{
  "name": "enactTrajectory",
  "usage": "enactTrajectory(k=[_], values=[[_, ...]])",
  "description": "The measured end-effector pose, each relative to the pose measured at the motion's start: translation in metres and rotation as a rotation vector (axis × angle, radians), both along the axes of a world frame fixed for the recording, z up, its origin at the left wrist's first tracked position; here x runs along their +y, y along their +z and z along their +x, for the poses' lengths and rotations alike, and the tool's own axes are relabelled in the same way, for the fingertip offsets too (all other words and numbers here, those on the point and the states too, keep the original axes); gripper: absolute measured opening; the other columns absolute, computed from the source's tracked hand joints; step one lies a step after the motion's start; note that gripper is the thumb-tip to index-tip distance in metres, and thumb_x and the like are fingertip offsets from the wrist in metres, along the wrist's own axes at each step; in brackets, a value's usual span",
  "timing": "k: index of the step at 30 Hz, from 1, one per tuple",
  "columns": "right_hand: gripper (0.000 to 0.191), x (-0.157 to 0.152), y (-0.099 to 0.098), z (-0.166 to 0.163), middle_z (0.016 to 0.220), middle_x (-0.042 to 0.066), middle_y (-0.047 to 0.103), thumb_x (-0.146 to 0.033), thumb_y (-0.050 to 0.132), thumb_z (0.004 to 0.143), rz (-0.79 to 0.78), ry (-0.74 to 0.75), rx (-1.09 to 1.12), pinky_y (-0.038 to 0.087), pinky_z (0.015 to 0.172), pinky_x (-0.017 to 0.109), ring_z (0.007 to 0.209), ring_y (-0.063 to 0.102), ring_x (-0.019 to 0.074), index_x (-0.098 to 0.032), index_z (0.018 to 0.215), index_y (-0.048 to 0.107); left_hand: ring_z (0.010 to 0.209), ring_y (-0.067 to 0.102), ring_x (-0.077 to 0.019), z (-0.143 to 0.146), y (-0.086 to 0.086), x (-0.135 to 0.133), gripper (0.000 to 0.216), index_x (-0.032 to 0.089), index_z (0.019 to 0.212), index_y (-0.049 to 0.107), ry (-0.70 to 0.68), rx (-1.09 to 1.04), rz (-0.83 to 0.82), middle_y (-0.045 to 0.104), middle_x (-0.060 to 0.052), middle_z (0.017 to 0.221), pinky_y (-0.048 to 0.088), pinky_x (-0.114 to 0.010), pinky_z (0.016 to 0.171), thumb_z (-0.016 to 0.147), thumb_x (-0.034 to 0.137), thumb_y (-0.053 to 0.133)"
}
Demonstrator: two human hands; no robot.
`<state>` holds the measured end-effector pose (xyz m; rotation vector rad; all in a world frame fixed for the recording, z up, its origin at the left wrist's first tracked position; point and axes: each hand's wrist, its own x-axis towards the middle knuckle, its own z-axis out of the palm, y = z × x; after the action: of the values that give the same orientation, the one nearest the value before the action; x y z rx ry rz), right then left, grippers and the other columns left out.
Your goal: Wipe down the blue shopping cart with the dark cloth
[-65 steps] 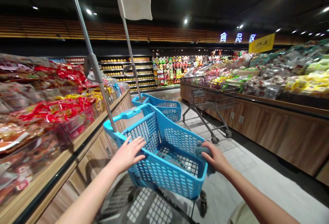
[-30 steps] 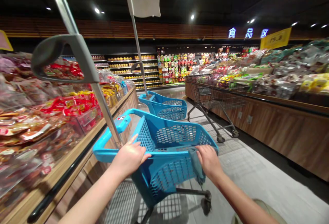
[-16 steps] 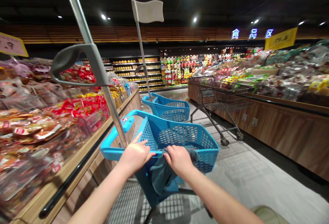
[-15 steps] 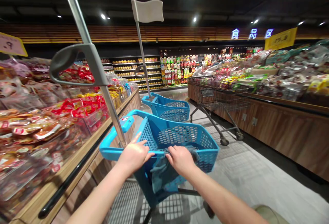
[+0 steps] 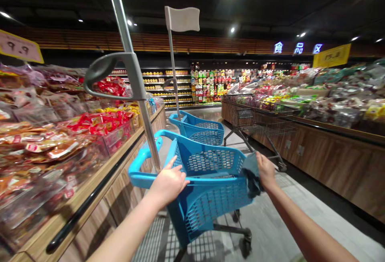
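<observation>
A small blue plastic shopping cart [image 5: 210,198] stands in a supermarket aisle right in front of me. My left hand [image 5: 169,182] rests on the near rim of its basket, fingers wrapped over the edge, beside a grey pole [image 5: 141,101] that rises from the cart. My right hand [image 5: 266,170] presses a dark grey-blue cloth [image 5: 252,174] against the right outer corner of the basket, fingers closed round it.
A second blue cart [image 5: 201,128] with a white flag [image 5: 183,19] stands ahead, and a wire metal cart [image 5: 258,113] is to its right. Wooden display counters with packaged food line the left [image 5: 90,189] and right [image 5: 337,149] sides. Shelves fill the far wall.
My right hand has carried the cloth from the near rim of the basket, beside my left hand, out to the right corner. My left hand has stayed on the rim.
</observation>
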<state>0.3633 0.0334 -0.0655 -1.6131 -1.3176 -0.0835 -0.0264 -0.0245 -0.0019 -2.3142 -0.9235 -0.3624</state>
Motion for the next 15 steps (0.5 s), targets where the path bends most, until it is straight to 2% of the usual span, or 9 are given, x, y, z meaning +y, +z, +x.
enactTrajectory(k=[2,4,5,7,9,11,13,15], values=[[0.072,0.007,0.028,-0.006,0.074,0.011,0.068,-0.067,0.012,0.092,0.069,-0.013,0.093,0.042,0.061,0.031,0.067,0.062,0.0243,-0.017,0.08,0.062,0.088,0.069,-0.0213,0.004,0.0,0.001,0.033,0.017,0.067,0.065,0.0,-0.013,0.013,0.07,-0.005,0.066,0.031,-0.048,0.114,0.093,0.032,0.052],[0.061,0.006,0.043,-0.025,0.086,0.011,0.07,-0.065,0.025,0.092,0.098,0.057,0.087,0.044,0.067,0.031,0.075,0.063,0.0245,-0.017,0.095,0.062,0.087,0.069,-0.0213,0.006,0.001,0.001,0.032,0.017,0.068,0.065,0.006,-0.017,0.017,0.07,-0.005,0.066,0.033,-0.047,0.113,0.093,0.031,0.051],[0.054,0.003,0.043,-0.038,0.093,0.011,0.07,-0.061,0.032,0.092,0.071,0.118,0.029,0.044,0.071,0.031,0.081,0.064,0.0247,-0.017,0.103,0.061,0.087,0.069,-0.0215,0.007,0.001,0.001,0.033,0.017,0.068,0.066,0.012,-0.016,0.019,0.07,-0.005,0.066,0.033,-0.047,0.113,0.094,0.032,0.05],[0.041,-0.006,0.031,-0.064,0.102,0.011,0.069,-0.051,0.04,0.092,-0.051,0.238,-0.1,0.044,0.077,0.032,0.089,0.064,0.0247,-0.019,0.108,0.06,0.086,0.069,-0.022,0.007,0.001,0.0,0.034,0.017,0.069,0.066,0.022,-0.018,0.025,0.07,-0.006,0.067,0.034,-0.049,0.112,0.094,0.032,0.048],[0.033,-0.014,0.012,-0.084,0.097,0.01,0.07,-0.042,0.039,0.094,-0.178,0.327,-0.166,0.044,0.077,0.031,0.088,0.064,0.024,-0.021,0.1,0.063,0.084,0.069,-0.0222,0.006,0.001,-0.001,0.035,0.018,0.068,0.065,0.017,-0.03,0.03,0.07,-0.005,0.066,0.034,-0.05,0.112,0.095,0.032,0.047],[0.029,-0.013,-0.001,-0.092,0.091,0.009,0.071,-0.037,0.039,0.094,-0.275,0.342,-0.159,0.044,0.075,0.03,0.086,0.065,0.0231,-0.021,0.096,0.063,0.083,0.069,-0.0218,0.003,0.001,-0.002,0.034,0.019,0.067,0.065,0.004,-0.045,0.029,0.07,-0.004,0.065,0.031,-0.05,0.113,0.094,0.032,0.048],[0.025,-0.005,-0.001,-0.093,0.091,0.008,0.071,-0.033,0.043,0.093,-0.357,0.319,-0.134,0.044,0.075,0.029,0.086,0.065,0.0227,-0.02,0.096,0.064,0.084,0.069,-0.0214,0.001,0.0,-0.002,0.034,0.019,0.067,0.065,0.0,-0.052,0.028,0.07,-0.004,0.065,0.03,-0.05,0.113,0.094,0.033,0.049],[0.025,0.004,0.008,-0.094,0.091,0.009,0.071,-0.032,0.044,0.092,-0.417,0.314,-0.121,0.043,0.075,0.029,0.088,0.065,0.0223,-0.018,0.096,0.064,0.086,0.069,-0.0217,-0.001,-0.001,-0.002,0.034,0.019,0.068,0.065,0.004,-0.055,0.035,0.07,-0.005,0.067,0.032,-0.049,0.113,0.094,0.033,0.049]])
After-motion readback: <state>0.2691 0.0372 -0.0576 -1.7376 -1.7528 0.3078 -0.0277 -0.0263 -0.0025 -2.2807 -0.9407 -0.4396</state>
